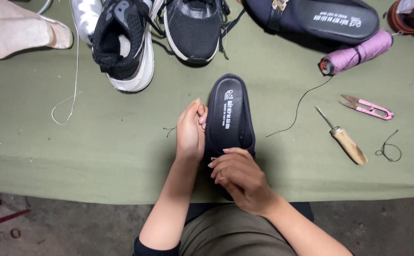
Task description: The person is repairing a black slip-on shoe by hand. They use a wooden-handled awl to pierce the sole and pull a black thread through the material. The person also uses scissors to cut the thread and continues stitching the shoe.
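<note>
Slipper [229, 114]: dark, lying on the green cloth, between both hands.
Left hand [191, 130]: grip clamped on slipper's side edge.
Right hand [238, 178]: fingers closed at heel, perhaps pinching a needle.
Handling: light, flexible; best held by sole rim.

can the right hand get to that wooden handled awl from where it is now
Probably yes. The right hand rests on the dark slipper, and the awl lies on bare green cloth to its right, nothing between.

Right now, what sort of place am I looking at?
Probably a shoe-repair spot set on the floor: both hands, left hand and right hand, hold a dark slipper on a green mat, with an awl, thread spool, snips and sneakers nearby.
</note>
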